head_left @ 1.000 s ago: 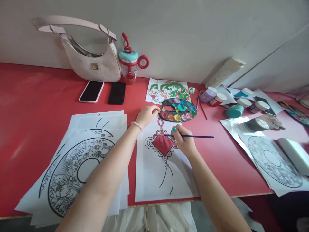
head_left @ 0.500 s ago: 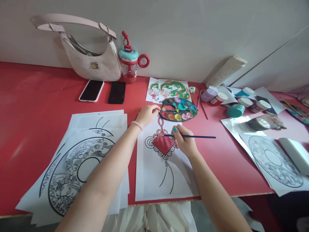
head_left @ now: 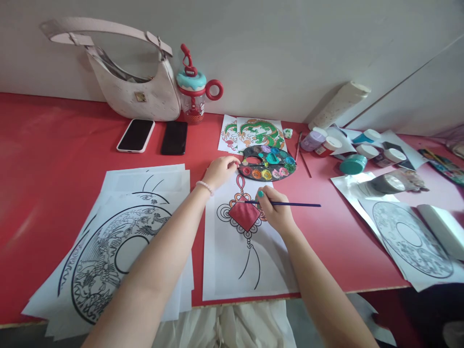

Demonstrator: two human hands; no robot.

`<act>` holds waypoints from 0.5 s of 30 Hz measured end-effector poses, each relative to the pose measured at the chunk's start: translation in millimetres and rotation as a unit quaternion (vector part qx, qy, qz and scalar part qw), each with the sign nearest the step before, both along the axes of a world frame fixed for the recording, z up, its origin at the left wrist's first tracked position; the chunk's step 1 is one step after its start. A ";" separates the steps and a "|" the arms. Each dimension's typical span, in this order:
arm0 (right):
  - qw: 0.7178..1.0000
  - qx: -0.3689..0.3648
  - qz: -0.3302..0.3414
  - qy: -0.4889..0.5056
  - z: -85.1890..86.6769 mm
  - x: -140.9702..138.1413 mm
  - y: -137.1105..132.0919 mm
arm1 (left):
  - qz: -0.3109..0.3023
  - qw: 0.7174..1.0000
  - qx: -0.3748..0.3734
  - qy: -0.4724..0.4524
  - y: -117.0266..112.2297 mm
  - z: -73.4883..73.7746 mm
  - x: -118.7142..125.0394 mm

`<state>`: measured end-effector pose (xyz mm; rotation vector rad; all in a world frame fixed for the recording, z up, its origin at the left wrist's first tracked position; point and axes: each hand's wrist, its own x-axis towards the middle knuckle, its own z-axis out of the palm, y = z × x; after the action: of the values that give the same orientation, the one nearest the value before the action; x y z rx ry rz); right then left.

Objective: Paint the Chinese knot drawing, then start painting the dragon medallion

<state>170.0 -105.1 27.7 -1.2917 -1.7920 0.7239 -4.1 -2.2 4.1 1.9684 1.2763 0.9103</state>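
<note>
Our view has shifted slightly since half a second ago. From left to right, we see overlapping white sheets with black line drawings (head_left: 94, 251); our left hand (head_left: 219, 173), fingers bent at the rim of a black oval palette (head_left: 261, 179), whether pinching we cannot tell; a white paper bearing a red diamond knot (head_left: 244, 216), flat before us; our right hand (head_left: 274, 209) pinching a slim dark-blue paintbrush (head_left: 302, 204), tip over the diamond.

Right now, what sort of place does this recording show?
Likely a craft or painting area: a paint palette, a partly coloured knot drawing, and a paintbrush in the right hand.
</note>
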 end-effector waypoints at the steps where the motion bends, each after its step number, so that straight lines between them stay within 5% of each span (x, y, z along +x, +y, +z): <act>1: 1.000 -0.001 -0.003 -0.003 -0.1 0.1 0.1 | 0.000 1.000 -0.001 0.000 -0.2 0.2 0.1; 15: 1.000 0.004 -0.021 -0.012 0.4 3.0 -1.4 | -0.003 1.000 0.003 0.004 1.6 -3.2 -0.4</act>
<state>173.0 -106.5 28.1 -1.3350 -1.7788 0.6808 -4.5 -0.6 0.9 1.9805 1.2734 0.9050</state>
